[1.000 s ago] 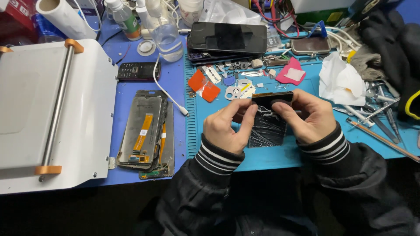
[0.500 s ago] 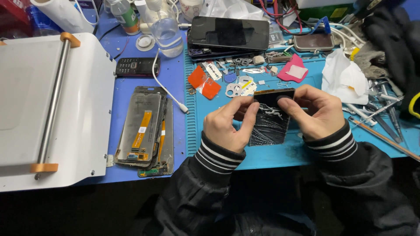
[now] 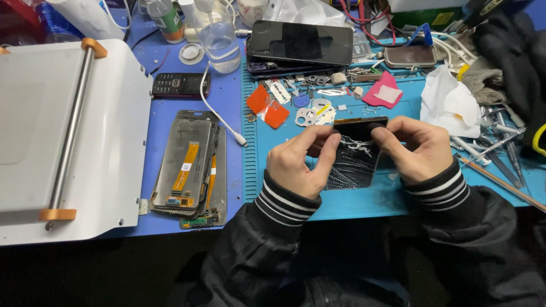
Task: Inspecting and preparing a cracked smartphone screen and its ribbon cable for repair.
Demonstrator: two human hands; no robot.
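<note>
Bare blue mat point(image 3: 364, 204) along the bench's near edge leaves passage beneath the cracked screen point(image 3: 354, 162). Stacked displays point(image 3: 190, 162) and the white machine point(image 3: 68, 136) block the left; metal tools point(image 3: 495, 153) and crumpled tissue point(image 3: 452, 105) crowd the right; small parts point(image 3: 313, 111) and a dark phone point(image 3: 301, 42) fill the far edge.

The cracked screen point(image 3: 354, 162) lies on the mat point(image 3: 364, 199) near the worktop's point(image 3: 170, 57) front edge, between the left hand point(image 3: 298, 162) and right hand point(image 3: 415, 148), with stacked panels point(image 3: 190, 162) to its left, a roller machine point(image 3: 62, 131) at the left edge, and a phone point(image 3: 301, 42) behind.
</note>
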